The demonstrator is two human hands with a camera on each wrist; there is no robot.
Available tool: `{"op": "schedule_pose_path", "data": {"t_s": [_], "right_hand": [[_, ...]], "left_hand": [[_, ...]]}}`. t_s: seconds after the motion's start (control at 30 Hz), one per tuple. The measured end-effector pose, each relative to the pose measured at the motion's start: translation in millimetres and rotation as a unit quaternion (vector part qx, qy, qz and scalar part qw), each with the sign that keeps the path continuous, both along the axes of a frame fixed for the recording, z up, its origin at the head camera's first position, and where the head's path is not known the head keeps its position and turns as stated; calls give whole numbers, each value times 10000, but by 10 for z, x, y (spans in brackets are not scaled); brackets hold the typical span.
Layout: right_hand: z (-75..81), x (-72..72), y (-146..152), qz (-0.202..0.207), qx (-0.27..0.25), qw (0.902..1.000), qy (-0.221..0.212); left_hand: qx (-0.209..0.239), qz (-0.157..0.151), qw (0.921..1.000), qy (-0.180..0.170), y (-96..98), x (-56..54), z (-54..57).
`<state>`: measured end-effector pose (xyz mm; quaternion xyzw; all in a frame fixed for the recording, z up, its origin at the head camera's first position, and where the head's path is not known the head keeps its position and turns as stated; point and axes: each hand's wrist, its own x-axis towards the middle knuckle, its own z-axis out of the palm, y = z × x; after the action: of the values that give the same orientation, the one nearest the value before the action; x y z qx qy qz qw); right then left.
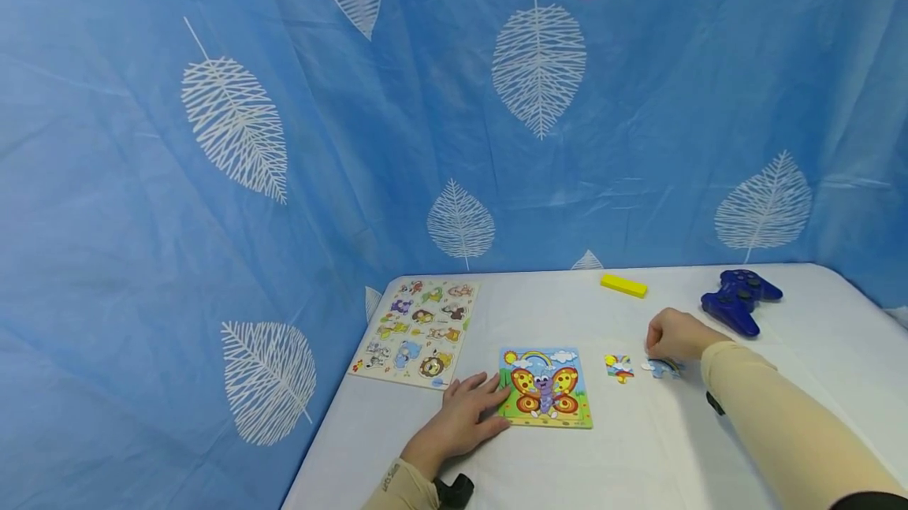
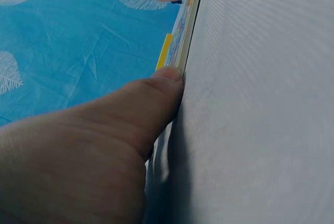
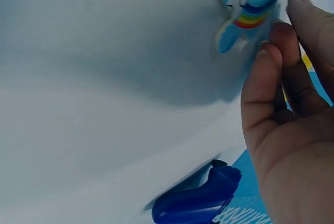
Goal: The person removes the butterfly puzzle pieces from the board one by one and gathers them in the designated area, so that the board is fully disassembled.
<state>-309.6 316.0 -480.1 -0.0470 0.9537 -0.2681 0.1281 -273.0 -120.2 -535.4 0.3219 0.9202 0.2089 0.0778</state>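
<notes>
My left hand (image 1: 468, 414) rests with fingers spread at the left edge of a square butterfly jigsaw puzzle (image 1: 544, 388). The left wrist view shows its thumb (image 2: 162, 85) pressed to the puzzle's edge. Right of the puzzle, my right hand (image 1: 677, 334) bends down over a blue jigsaw piece (image 1: 663, 368) with a rainbow and clouds. Seen from the right wrist, the thumb and curled fingers (image 3: 263, 78) pinch the edge of that piece, which sits close over the white cloth. A second jigsaw piece (image 1: 619, 366), with a sun and rainbow, lies between the puzzle and my right hand.
An animal puzzle board (image 1: 414, 333) lies at the table's left. Toward the back edge is a yellow bar (image 1: 623, 285). A blue game controller (image 1: 741, 301) sits beyond my right hand. Blue curtains (image 1: 539, 139) with white leaves stand behind and to the left.
</notes>
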Motion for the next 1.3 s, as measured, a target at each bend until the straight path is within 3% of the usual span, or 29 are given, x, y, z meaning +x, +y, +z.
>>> {"op": "schedule_pose_path", "data": {"t_s": [0.2,0.43,0.67,0.83,1.13,1.3], "right_hand": [[34,-80,-146,-78,-208,9995,218],[67,-186,-754,-236,-979,9933,573],[82,-261,-1413,-611,-2165,9721,667],[26,-238,-1684,-715,-2741,9569,634],[-171,-270,-1738,-986,-2967,9462,828],[-268,-288,-1690,-1027,-2727,9512,1019]], "left_hand": [[-12,9,10000,-7,7,-9,4],[-22,10,10000,-41,-5,-12,11],[-16,-12,10000,-38,-3,-15,16],[-9,-29,10000,9,7,-19,5],[-63,-63,9998,180,3,-7,4],[-76,-51,9998,171,5,-15,15]]}}
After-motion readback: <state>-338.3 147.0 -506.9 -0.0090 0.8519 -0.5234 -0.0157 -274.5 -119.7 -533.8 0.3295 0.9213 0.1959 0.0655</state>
